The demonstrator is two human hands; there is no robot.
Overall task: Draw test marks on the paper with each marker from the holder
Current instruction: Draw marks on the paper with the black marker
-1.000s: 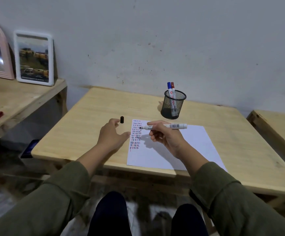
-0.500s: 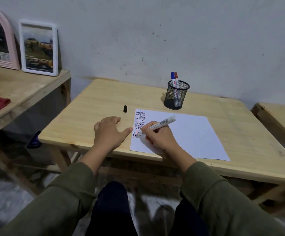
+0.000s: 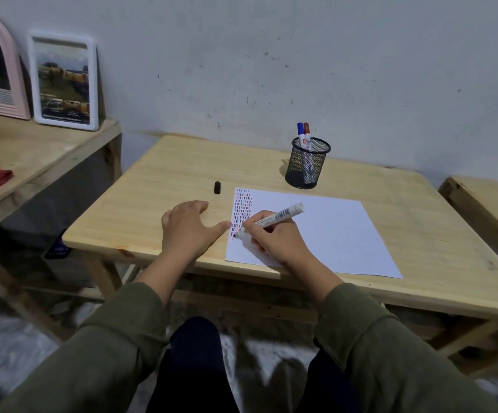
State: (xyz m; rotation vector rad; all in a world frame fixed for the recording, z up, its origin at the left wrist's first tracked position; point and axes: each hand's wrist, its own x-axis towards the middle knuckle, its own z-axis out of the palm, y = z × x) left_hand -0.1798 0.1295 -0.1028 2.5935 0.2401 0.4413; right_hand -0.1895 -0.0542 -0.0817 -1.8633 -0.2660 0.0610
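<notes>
- Gripping an uncapped white marker (image 3: 271, 219), the right hand (image 3: 274, 239) presses its black tip to the white paper sheet (image 3: 331, 234) at the foot of the columns of short dashes (image 3: 242, 210).
- Left hand (image 3: 188, 231) lies flat and open, empty, on the pale wooden counter (image 3: 167, 174), thumb at the sheet's edge.
- Small black cap (image 3: 217, 187) stands beside the sheet; the black mesh holder (image 3: 307, 163) behind contains two markers.

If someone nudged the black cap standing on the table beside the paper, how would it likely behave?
The black cap stands upright on one end, narrow for its height, so a light nudge would probably tip it. Its rounded shape suggests it would then roll across the smooth wooden table. It looks small and hollow, so likely very light.
</notes>
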